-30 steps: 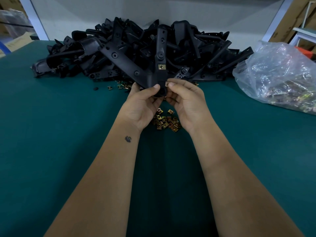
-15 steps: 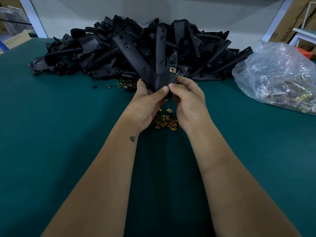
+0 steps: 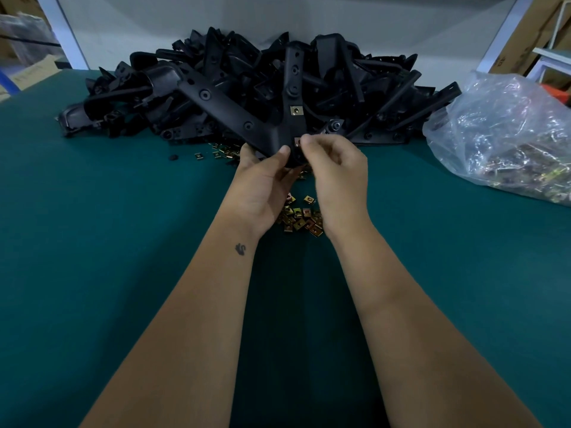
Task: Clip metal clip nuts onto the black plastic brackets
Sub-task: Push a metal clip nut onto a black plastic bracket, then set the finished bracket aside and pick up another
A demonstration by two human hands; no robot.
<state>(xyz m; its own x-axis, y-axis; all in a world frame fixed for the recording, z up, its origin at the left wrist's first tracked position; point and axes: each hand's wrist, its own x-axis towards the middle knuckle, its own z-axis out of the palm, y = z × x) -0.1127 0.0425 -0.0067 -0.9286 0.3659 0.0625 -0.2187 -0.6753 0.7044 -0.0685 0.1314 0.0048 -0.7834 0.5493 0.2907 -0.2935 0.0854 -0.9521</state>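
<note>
A black V-shaped plastic bracket [image 3: 265,131] is held up over the green table, its two arms pointing away from me. My left hand [image 3: 262,183] grips its lower corner from the left, thumb on top. My right hand [image 3: 336,177] pinches a small metal clip nut [image 3: 298,141] against the bracket's corner edge. One brass clip nut [image 3: 296,110] sits clipped on the bracket's right arm. Loose clip nuts [image 3: 301,217] lie in a small heap on the table below my hands.
A big pile of black brackets [image 3: 355,84] fills the back of the table [image 3: 108,242] against the wall. More loose nuts [image 3: 222,152] lie at its foot. A clear plastic bag of nuts [image 3: 506,140] lies at the right.
The bracket first turned clockwise, then swung back anticlockwise, so its left arm now lies lower. My right hand's fingertips stay at its corner with a nut.
</note>
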